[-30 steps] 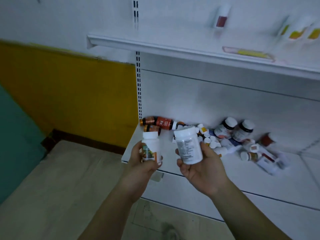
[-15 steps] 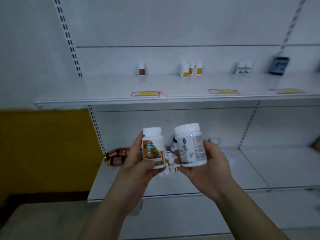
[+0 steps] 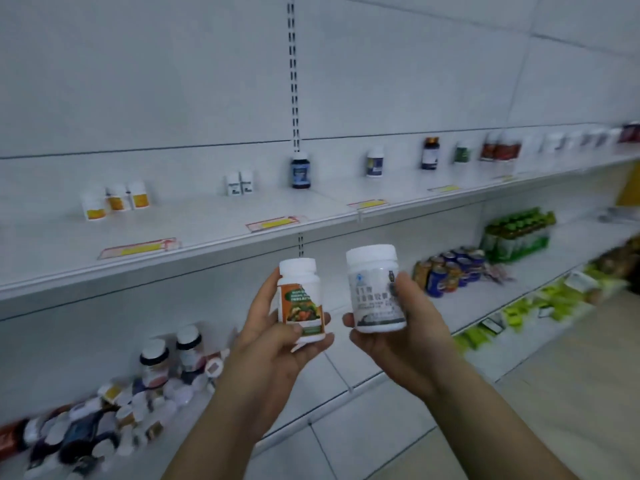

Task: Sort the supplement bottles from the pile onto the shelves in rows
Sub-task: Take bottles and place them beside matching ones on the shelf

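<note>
Two bottles are held up: one orange-label bottle (image 3: 300, 299), one big white bottle (image 3: 375, 289). On the upper shelf (image 3: 207, 230), three yellow-label bottles (image 3: 117, 199), two small white bottles (image 3: 233, 184) and one dark blue bottle (image 3: 300, 170) are counted.

place: shop aisle | evidence: long white metal shelves (image 3: 194, 223) on slotted uprights (image 3: 293, 81); red-and-yellow price tags (image 3: 136, 249) on shelf edges; white-capped plastic supplement bottles (image 3: 239, 183); blue and orange drink cans (image 3: 450, 273); shrink-wrapped green bottles (image 3: 516, 233)
</note>
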The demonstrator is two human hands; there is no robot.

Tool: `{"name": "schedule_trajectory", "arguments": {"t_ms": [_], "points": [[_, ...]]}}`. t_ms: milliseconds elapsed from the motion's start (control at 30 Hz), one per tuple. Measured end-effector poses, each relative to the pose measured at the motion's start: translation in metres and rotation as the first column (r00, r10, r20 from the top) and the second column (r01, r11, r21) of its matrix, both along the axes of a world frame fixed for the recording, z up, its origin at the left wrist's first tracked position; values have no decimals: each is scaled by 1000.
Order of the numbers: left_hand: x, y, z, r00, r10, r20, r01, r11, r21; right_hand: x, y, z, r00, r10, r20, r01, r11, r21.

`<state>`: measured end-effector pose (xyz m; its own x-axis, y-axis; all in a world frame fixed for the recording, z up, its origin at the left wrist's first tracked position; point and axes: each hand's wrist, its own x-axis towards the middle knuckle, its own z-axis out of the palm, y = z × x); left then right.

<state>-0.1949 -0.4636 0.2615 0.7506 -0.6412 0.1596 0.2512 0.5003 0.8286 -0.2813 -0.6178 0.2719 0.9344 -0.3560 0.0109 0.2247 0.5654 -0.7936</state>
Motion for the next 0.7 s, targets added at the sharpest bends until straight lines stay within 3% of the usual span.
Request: {"name": "schedule_trajectory", "arguments": {"t_ms": [167, 433, 700], "points": [[-9, -77, 13, 991, -121, 51, 120, 993, 10, -19, -71, 4, 991, -136, -11, 133, 982, -133], [23, -177, 27, 957, -273, 95, 277, 960, -32, 4, -158, 23, 953, -302, 16, 300, 942, -148], [60, -298, 48, 882, -442, 163, 453, 891, -35, 11, -247, 52, 870, -487, 73, 477, 797, -371]]}}
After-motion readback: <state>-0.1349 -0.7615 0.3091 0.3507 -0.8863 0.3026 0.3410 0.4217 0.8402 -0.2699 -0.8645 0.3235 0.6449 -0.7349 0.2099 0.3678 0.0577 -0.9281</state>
